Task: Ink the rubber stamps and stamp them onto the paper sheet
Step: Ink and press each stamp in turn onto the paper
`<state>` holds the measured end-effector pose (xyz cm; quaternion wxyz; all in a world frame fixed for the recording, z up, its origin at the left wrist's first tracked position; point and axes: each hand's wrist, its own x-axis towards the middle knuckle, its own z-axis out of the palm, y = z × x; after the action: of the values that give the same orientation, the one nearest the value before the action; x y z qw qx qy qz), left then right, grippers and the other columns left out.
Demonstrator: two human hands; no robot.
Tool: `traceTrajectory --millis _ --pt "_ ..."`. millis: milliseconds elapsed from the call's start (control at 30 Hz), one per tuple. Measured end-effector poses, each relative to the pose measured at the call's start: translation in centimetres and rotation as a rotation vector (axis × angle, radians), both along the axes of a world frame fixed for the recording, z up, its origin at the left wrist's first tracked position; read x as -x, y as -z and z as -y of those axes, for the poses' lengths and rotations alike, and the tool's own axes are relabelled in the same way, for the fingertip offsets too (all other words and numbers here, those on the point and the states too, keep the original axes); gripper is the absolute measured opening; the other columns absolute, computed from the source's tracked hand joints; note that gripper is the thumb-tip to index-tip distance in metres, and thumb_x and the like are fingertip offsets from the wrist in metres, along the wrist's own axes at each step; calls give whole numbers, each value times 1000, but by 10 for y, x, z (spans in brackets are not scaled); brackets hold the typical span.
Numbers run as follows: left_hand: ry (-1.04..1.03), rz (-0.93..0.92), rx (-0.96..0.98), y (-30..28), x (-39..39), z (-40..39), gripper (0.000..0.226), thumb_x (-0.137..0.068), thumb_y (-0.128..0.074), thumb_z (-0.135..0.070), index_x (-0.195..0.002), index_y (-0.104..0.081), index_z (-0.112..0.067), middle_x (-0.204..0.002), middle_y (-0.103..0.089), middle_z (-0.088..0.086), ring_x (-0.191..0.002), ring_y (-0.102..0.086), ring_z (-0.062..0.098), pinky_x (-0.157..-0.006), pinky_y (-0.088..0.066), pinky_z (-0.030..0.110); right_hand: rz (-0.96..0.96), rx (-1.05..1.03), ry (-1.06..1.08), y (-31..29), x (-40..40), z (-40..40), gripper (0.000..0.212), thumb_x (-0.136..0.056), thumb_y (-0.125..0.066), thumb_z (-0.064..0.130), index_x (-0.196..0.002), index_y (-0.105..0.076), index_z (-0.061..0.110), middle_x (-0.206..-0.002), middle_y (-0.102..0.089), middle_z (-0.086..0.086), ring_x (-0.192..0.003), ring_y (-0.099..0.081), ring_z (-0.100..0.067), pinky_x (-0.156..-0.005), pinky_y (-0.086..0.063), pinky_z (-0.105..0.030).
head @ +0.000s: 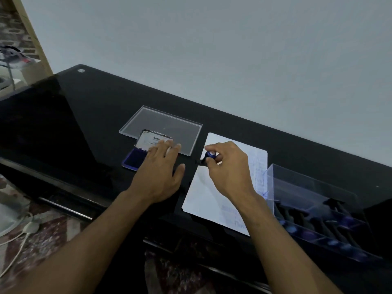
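Right hand pinching stamp

A glossy black table is carrying everything, its top reflecting the grey wall. An open ink pad is lying just beyond and under the left hand's fingertips, its lid leaning up behind the blue pad. A clear plastic lid is resting flat just past those fingertips. The white paper sheet is lying under the right hand's fingers, reaching past them on both sides. Well out from the right hand's knuckles, a clear box of stamps is sitting beside the paper's edge.
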<state>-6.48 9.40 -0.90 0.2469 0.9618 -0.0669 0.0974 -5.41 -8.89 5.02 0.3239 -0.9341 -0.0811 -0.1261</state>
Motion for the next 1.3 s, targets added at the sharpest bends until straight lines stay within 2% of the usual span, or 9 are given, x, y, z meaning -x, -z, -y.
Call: traceTrajectory --millis 100,233,333,433,567,767,967,1200,1300 --pt "55 -1 -27 0 -4 22 60 -102 -47 -43 -155 -30 -22 -165 -21 5 -153 -12 24 -123 -14 42 -18 4 47 0 2 22 28 -92 -66 13 -119 -70 21 -117 -64 1 -96 -64 -15 -95 -52 -26" --pt "115 -15 -53 4 -12 48 61 -103 -44 -44 -157 -28 -22 -166 -19 5 -155 -8 25 -123 -11 41 -23 11 112 2 3 50 28 -92 -66 12 -120 -69 19 -115 -63 1 -95 -63 -14 -86 -46 -15" --pt "158 -12 -74 8 -19 65 59 -103 -43 -44 -156 -29 -21 -166 -21 5 -155 -9 25 -124 -11 42 -43 40 139 0 3 66 24 -93 -66 15 -117 -70 17 -116 -65 0 -97 -63 -15 -94 -51 -26" --pt "178 -34 -76 11 -28 78 59 -103 -41 -45 -156 -28 -24 -167 -19 3 -155 -8 24 -124 -10 43 -62 69 133 -1 1 77 23 -95 -64 15 -117 -71 13 -117 -65 -3 -99 -63 -17 -97 -51 -30" --pt "189 -46 -101 15 -39 88 58 -103 -41 -47 -157 -28 -27 -167 -16 1 -155 -6 24 -119 -5 38 -104 112 124 1 -3 85 27 -95 -63 19 -121 -69 14 -120 -64 -2 -102 -63 -17 -98 -50 -26" --pt "245 -60 -171 29 -54 87 60 -100 -34 -52 -155 -32 -28 -167 -19 2 -155 -8 27 -122 -5 42 -141 154 105 8 -8 86 29 -96 -62 20 -123 -68 14 -120 -64 -3 -102 -63 -17 -94 -49 -24" --pt "267 -71 -143 39 -56 85 65 -95 -28 -55 -153 -37 -28 -166 -23 3 -155 -10 27 -125 -11 47 -128 150 93 15 -9 86 26 -96 -63 19 -120 -70 15 -115 -65 -2 -98 -63 -14 -85 -43 -15" --pt "264 -39 -144 47 -58 84 62 -97 -31 -55 -152 -40 -29 -165 -25 3 -155 -11 26 -123 -6 41 -110 162 69 19 -10 88 27 -95 -63 17 -121 -70 14 -113 -65 -3 -99 -61 -15 -87 -45 -20" --pt "265 -40 -142 48 -58 84 62 -97 -30 -55 -152 -40 -29 -165 -25 3 -155 -11 26 -124 -8 44 -121 148 72 22 -12 88 27 -95 -64 17 -122 -69 15 -114 -65 -2 -99 -61 -14 -87 -44 -18"
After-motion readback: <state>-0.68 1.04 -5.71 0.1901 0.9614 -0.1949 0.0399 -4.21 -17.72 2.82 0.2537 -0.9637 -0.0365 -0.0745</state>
